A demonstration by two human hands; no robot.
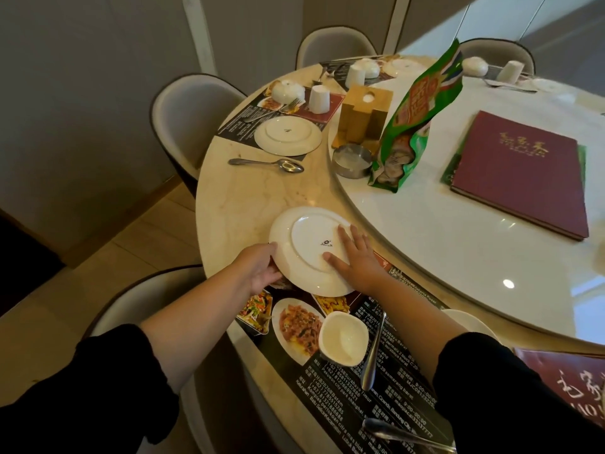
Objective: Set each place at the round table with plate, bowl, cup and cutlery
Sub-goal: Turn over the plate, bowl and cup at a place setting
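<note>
At the marble table (248, 198), amid grey chairs (193, 109), left hand (262, 267) grips plate (307, 234).

Head camera looks forward and down, close over the round table (248, 194).

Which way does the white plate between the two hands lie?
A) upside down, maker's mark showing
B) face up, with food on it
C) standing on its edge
A: the plate shows its foot ring and printed mark on top.
</note>
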